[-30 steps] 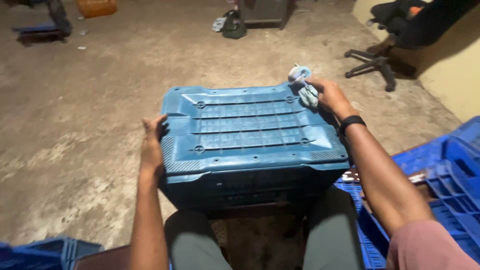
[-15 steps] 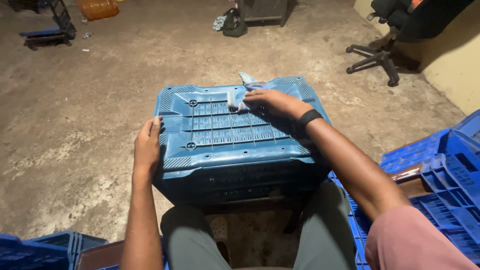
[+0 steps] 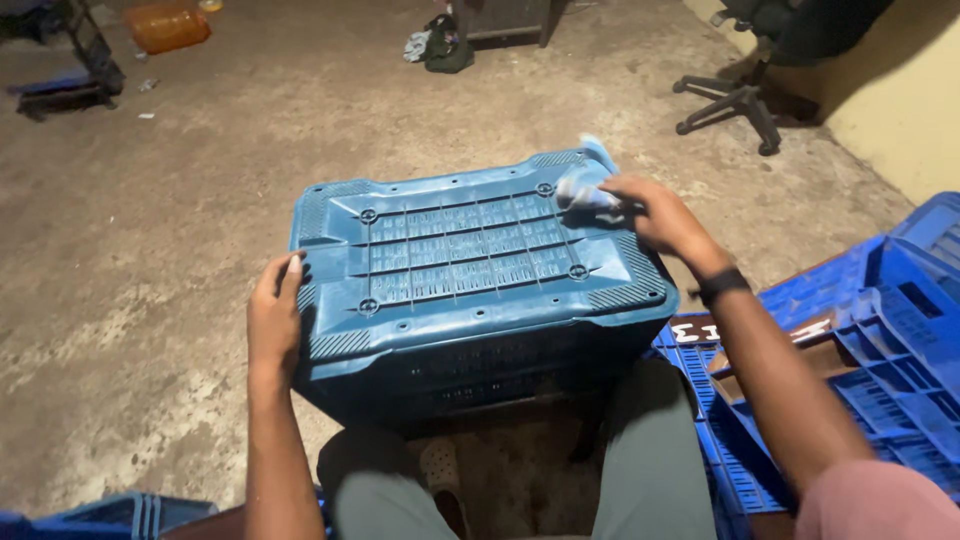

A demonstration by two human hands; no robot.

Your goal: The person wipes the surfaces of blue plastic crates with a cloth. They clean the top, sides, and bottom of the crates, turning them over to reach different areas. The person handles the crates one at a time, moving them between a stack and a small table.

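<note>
The right hand pinches a pale cloth against the upturned blue crate's far right corner; the left hand, fingers spread, braces its left edge.

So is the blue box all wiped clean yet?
Not yet. The upside-down blue crate shows no obvious dirt on its ribbed bottom, though the dim light hides much. The right hand presses a pale cloth on the far right corner. The left hand steadies the left edge. The dark sides below look unwiped, and more blue crates lie to the right.
</note>
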